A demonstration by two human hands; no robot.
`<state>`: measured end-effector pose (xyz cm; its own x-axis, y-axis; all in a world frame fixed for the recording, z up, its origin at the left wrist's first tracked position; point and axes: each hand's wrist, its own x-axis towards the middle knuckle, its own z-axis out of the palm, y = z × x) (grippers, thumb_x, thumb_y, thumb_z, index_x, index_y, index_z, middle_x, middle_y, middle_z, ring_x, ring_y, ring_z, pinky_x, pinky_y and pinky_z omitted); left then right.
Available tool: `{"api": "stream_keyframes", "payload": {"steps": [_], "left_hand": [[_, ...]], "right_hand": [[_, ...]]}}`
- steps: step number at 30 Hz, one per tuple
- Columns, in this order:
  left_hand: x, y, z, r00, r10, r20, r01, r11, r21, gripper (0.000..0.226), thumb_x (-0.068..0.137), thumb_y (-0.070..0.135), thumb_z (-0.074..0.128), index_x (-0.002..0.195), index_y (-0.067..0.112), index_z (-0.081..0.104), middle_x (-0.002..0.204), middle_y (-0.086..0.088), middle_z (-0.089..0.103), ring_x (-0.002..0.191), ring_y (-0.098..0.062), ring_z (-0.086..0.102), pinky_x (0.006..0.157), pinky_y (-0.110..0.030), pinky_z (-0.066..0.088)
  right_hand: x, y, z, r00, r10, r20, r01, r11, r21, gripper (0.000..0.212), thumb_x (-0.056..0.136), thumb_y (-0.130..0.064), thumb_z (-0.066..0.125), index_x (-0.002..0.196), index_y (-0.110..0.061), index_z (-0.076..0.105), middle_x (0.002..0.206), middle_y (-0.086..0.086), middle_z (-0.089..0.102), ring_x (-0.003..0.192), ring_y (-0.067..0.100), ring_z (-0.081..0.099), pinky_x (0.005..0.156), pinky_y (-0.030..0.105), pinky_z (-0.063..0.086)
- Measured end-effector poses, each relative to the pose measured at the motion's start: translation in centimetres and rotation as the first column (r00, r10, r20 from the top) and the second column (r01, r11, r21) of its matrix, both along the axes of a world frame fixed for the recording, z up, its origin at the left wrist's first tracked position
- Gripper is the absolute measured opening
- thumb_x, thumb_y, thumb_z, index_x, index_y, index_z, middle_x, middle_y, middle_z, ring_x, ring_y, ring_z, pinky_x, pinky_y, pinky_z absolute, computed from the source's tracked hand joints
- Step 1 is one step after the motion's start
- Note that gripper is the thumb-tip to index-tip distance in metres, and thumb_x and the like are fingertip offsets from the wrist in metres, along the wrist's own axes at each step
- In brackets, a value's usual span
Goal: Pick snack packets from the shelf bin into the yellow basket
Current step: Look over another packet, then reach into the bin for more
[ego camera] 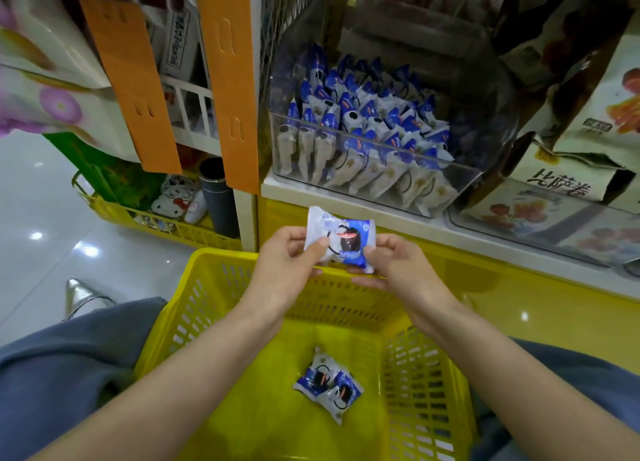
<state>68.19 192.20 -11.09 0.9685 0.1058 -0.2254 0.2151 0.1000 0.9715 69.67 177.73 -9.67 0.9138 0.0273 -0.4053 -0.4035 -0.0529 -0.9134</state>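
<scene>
The left hand (285, 263) and right hand (394, 265) pinch one blue-and-white snack packet (341, 242) between them by its two ends, above the far rim of the yellow basket (207, 298). On the basket floor lie what look like two more packets (329, 384), overlapping. Beyond the hands, the clear shelf bin (374, 170) holds many like packets, standing in rows.
</scene>
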Motion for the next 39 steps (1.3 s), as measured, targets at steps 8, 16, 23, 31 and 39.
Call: {"api": "stream_keyframes", "payload": {"steps": [8,16,23,31,39], "left_hand": [[0.3,0.5,0.0,0.991,-0.052,0.120,0.028,0.981,0.194,0.019,0.094,0.018,0.050,0.076,0.015,0.052,0.077,-0.004,0.064,0.071,-0.009,0.058,0.066,-0.029,0.052],[-0.2,-0.3,-0.1,0.953,-0.236,0.189,0.167,0.932,0.322,0.019,0.092,0.018,0.052,0.074,0.017,0.054,0.063,0.007,0.052,0.061,-0.008,0.048,0.060,-0.028,0.039],[-0.1,-0.5,0.3,0.952,-0.266,0.154,0.218,0.937,0.271,0.021,0.093,0.021,0.050,0.075,0.015,0.057,0.083,-0.028,0.058,0.072,-0.030,0.051,0.072,-0.052,0.046],[0.2,-0.4,-0.5,0.981,-0.128,0.142,0.072,0.935,0.346,0.016,0.089,0.012,0.058,0.085,0.025,0.048,0.087,0.007,0.057,0.075,-0.005,0.053,0.065,-0.012,0.043],[0.3,-0.5,0.1,0.952,-0.244,-0.186,0.238,0.970,-0.055,0.040,0.096,0.048,0.028,0.095,0.025,0.060,0.090,0.000,0.071,0.078,-0.017,0.068,0.060,-0.024,0.053]], "right_hand": [[-1.2,0.1,-1.3,0.938,0.338,0.075,-0.259,0.830,-0.493,0.066,0.078,-0.020,0.073,0.132,-0.014,0.036,0.123,-0.004,0.051,0.115,0.010,0.049,0.096,0.027,0.040],[-1.1,-0.2,0.0,0.872,0.271,0.408,-0.096,0.911,-0.401,0.012,0.088,-0.022,0.061,0.081,-0.032,0.059,0.075,-0.010,0.065,0.072,0.002,0.061,0.064,0.019,0.047],[-1.4,-0.2,0.4,0.733,0.397,0.553,0.019,0.800,-0.600,0.007,0.087,-0.023,0.063,0.080,-0.022,0.063,0.075,-0.010,0.060,0.073,0.004,0.056,0.064,0.014,0.042],[-0.6,-0.5,0.4,0.895,0.082,0.439,0.100,0.921,-0.376,0.015,0.088,-0.017,0.061,0.076,-0.026,0.061,0.077,0.003,0.068,0.076,0.025,0.064,0.072,0.041,0.051],[-1.4,-0.1,0.6,0.814,0.241,0.529,0.029,0.892,-0.450,0.011,0.085,-0.014,0.065,0.079,-0.023,0.064,0.081,-0.007,0.065,0.079,0.003,0.060,0.074,0.017,0.047]]}}
